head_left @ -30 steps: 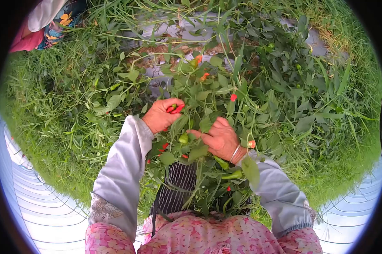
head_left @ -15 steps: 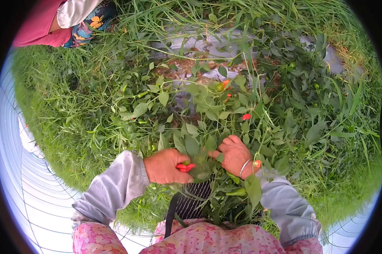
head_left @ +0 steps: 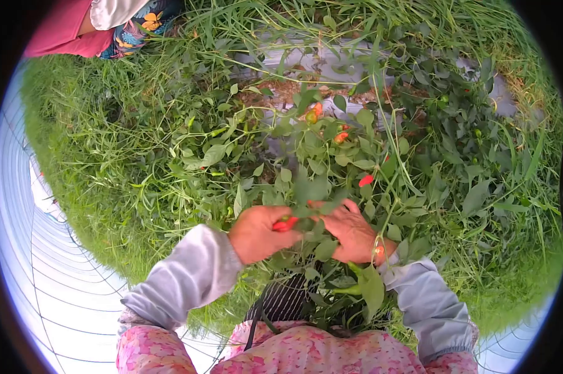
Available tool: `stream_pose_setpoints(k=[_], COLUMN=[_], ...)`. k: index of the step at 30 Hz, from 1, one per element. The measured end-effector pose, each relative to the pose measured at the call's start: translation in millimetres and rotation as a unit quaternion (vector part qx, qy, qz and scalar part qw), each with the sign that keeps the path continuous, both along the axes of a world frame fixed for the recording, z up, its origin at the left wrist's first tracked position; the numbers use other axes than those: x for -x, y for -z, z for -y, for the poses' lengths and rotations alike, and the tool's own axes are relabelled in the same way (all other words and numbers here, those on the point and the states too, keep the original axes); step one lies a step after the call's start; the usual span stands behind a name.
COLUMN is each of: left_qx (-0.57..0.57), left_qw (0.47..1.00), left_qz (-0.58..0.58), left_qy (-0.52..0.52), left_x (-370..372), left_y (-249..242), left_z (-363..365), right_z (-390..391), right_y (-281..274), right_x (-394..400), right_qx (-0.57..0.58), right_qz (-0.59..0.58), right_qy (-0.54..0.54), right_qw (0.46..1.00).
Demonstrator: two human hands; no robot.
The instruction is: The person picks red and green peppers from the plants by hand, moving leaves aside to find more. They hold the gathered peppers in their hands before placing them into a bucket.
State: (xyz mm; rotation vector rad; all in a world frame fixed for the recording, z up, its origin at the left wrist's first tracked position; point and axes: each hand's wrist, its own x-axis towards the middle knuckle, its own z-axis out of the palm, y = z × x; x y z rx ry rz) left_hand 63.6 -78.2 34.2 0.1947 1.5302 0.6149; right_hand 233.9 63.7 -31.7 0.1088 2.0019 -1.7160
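My left hand [head_left: 261,235] is closed around a red chili pepper [head_left: 285,224] that pokes out between thumb and fingers. Close beside it, my right hand [head_left: 351,235] has its fingers bent in among the leaves of the pepper plant [head_left: 324,249]. Blurred leaves cover those fingertips, and a bit of red shows near them; what they pinch is hidden. An orange-red pepper [head_left: 378,250] hangs against my right wrist. Farther up the plant are a red pepper [head_left: 366,180], an orange-red pepper [head_left: 341,137] and a greenish-orange one [head_left: 311,116].
Another person's pink clothing [head_left: 57,31] and patterned fabric show at upper left. Silvery plastic mulch [head_left: 319,62] lies under the plants. Tall grass [head_left: 106,137] surrounds them. A dark striped item [head_left: 287,299] is at my lap. Green peppers [head_left: 350,290] hang below my right hand.
Both hands have moved slightly up, and my left hand has shifted right, nearer the right one, with the red chili pepper still in it. Leaves between the hands have moved.
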Motion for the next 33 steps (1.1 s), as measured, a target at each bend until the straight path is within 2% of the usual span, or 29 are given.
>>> stream_pose_setpoints(k=[2,4,5,8,11,14,17,19,21,24,25,28,30,31,33], left_qx=[-0.093,-0.019,0.019,-0.031,-0.011,-0.031,-0.016,-0.057,-0.133,0.017,0.086,0.033,0.060,0.084,0.091], left_qw=[0.994,0.994,0.989,0.955,0.938,0.933,0.955,0.958,0.955,0.988,0.979,0.969,0.963,0.949,0.962], left_qz=[-0.060,-0.046,-0.040,-0.114,-0.082,-0.063,-0.031,0.108,0.131,0.136,0.179,0.126,0.091,0.110,0.105], left_qy=[0.010,0.096,0.138,0.273,0.336,0.353,0.293,0.258,0.230,0.069,-0.037,-0.210,-0.247,-0.285,-0.235], left_x=[-27,-27,-26,-25,-18,-10,-7,-8,-10,3,11,20,18,18,10], left_y=[11,4,0,-1,-9,1,-9,-10,-22,-13,-6,18,38,40,45], left_z=[-4,-19,-24,-23,-34,-25,-30,-24,-21,-14,-12,-1,2,0,-4], right_z=[1,10,14,26,22,26,22,24,25,17,16,21,23,23,25], right_y=[3,13,14,28,10,10,5,18,22,14,13,9,9,6,10], right_x=[1,-9,-8,-21,-7,-7,0,-9,-19,-18,-14,-4,-4,-2,-5], right_qx=[-0.006,-0.038,0.002,0.007,-0.002,-0.068,-0.081,-0.115,-0.159,-0.147,-0.127,-0.090,-0.093,-0.085,-0.073], right_qz=[-0.049,-0.111,-0.021,-0.076,-0.066,-0.074,-0.057,-0.052,-0.063,-0.116,-0.097,-0.066,-0.043,-0.019,0.004], right_qy=[0.027,0.023,0.060,0.089,0.133,0.080,0.054,0.041,0.033,0.055,0.054,0.078,0.086,0.101,0.130], right_qw=[0.998,0.993,0.998,0.993,0.989,0.992,0.994,0.991,0.985,0.981,0.986,0.991,0.991,0.991,0.989])
